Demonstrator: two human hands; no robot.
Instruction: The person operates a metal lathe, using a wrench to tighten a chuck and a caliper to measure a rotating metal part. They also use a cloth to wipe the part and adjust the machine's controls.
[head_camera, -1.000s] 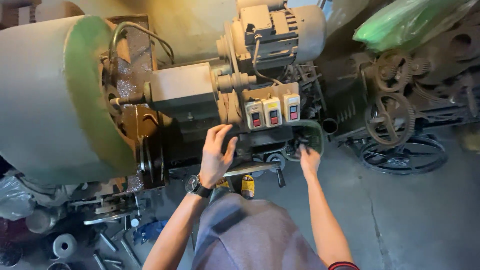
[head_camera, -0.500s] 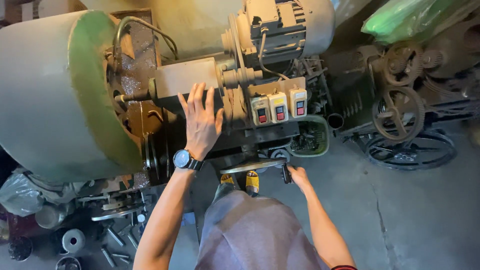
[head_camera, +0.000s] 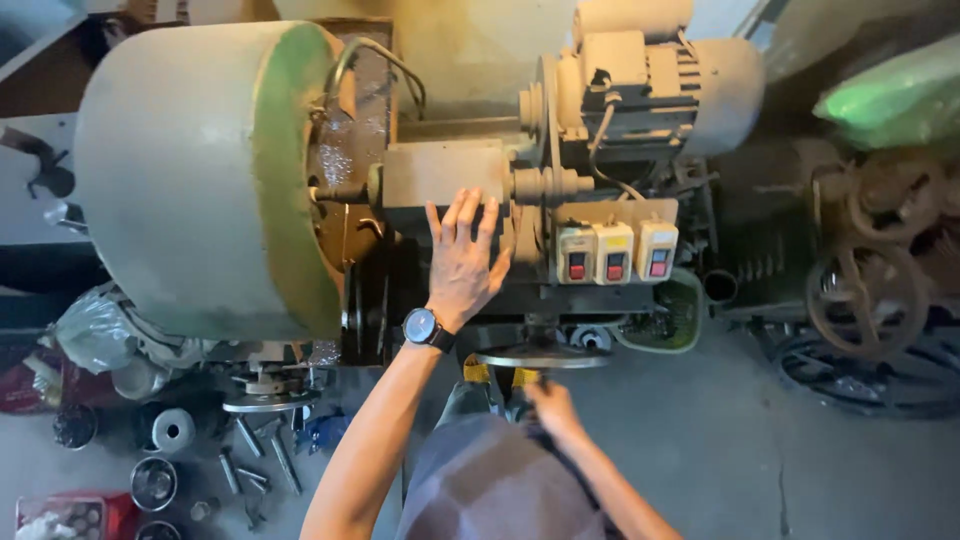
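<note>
Left hand (head_camera: 462, 262) rose; fingers up (handwheel (head_camera: 540, 356) flat).

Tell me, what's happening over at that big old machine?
A person stands at a worn metal-working machine with a large green-edged drum and a motor on top. Their left hand, fingers spread and a watch on the wrist, lies flat on the machine's body beside three switch boxes. Their right hand is low, just under a round handwheel; whether it grips anything is unclear. Loose metal parts lie on the floor to the left.
</note>
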